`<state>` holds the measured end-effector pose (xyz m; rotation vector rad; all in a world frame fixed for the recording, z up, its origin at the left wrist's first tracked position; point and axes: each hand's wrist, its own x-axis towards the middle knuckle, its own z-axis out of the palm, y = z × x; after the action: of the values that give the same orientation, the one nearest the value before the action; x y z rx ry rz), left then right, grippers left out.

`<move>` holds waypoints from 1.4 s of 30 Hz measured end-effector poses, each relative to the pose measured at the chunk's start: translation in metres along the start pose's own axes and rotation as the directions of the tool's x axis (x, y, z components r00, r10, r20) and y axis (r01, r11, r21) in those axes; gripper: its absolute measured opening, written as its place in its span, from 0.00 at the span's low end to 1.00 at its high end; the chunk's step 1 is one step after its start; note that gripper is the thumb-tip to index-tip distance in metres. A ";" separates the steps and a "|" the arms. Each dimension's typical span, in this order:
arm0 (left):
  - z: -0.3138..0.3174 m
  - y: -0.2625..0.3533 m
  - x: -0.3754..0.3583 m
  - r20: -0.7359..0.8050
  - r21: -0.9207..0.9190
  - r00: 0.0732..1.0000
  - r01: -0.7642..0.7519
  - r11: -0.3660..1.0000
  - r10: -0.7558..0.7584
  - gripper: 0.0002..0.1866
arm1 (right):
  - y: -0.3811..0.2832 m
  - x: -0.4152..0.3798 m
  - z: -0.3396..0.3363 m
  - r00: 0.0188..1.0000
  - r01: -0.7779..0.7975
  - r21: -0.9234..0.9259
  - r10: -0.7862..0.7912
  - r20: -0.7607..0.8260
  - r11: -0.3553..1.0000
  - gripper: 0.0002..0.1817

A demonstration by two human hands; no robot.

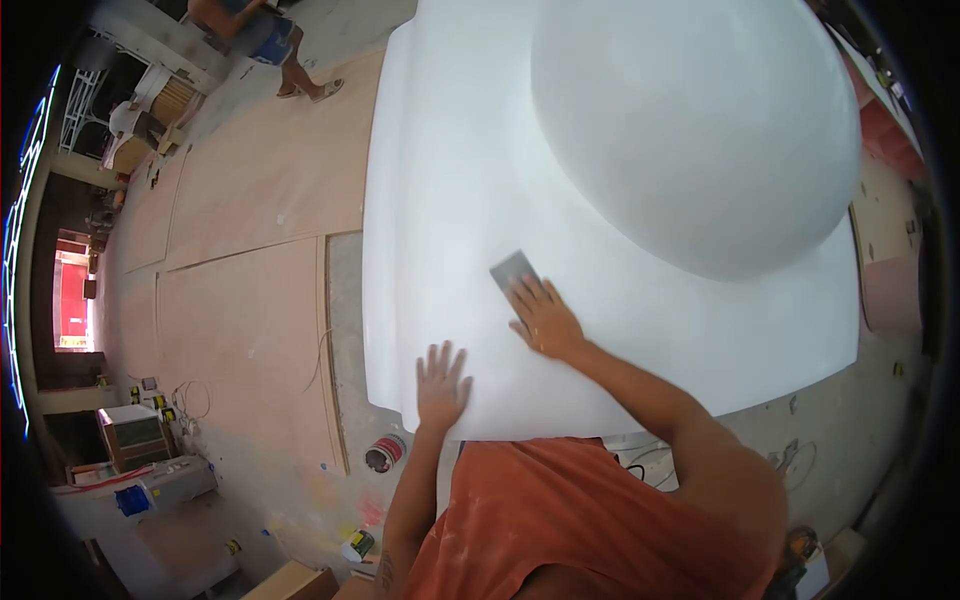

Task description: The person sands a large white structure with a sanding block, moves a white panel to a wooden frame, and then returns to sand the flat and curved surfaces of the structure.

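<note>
A large white, smooth-surfaced piece (480, 180) lies in front of me, with a big rounded dome (700, 120) rising from its far right part. My right hand (550, 318) presses a grey rectangular piece of sandpaper (514, 268) against the flat white area left of the dome. The fingers cover the sandpaper's lower right part. Nearer the front left corner, my left hand (440, 388) rests on the white surface with its fingers spread and nothing in it.
Brown boards (250, 340) lie on the floor to the left. A paint can (385, 453) stands by the front left corner, with another can (357, 545) closer to me. One person (265, 40) stands at the upper left; another (135, 122) bends farther off.
</note>
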<state>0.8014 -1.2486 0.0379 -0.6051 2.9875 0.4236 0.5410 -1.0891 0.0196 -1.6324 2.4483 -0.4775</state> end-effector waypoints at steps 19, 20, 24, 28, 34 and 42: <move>-0.024 0.201 0.025 0.027 -0.996 0.967 0.047 -0.072 0.252 0.24 | -0.144 -0.222 -0.109 0.769 0.304 0.844 0.637 0.056 -0.441 0.42; -0.022 0.213 0.021 0.016 -1.000 0.965 0.019 -0.009 0.260 0.22 | -0.158 -0.223 -0.112 0.804 0.348 0.797 0.594 0.017 -0.494 0.44; -0.022 0.232 0.001 0.083 -0.987 0.975 0.052 0.154 0.204 0.20 | -0.162 -0.248 -0.093 0.796 0.514 0.549 0.606 -0.016 -0.660 0.43; -0.025 0.240 0.002 -0.102 -0.919 0.975 -0.168 0.357 0.196 0.19 | -0.134 -0.254 -0.076 0.831 0.490 0.496 0.557 -0.015 -0.717 0.42; -0.053 0.264 0.061 -0.036 -0.870 0.964 -0.159 0.466 0.262 0.16 | -0.079 -0.254 -0.135 0.836 0.349 0.691 0.544 0.076 -0.633 0.44; -0.168 0.377 0.268 -0.540 -0.464 0.794 -0.559 0.688 0.281 0.28 | 0.156 -0.289 -0.335 0.681 0.265 0.878 0.568 -0.463 0.399 0.52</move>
<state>0.4066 -1.0615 0.2640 0.0484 3.3771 1.5253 0.4162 -0.7105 0.2658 -0.6572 1.8470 -2.3159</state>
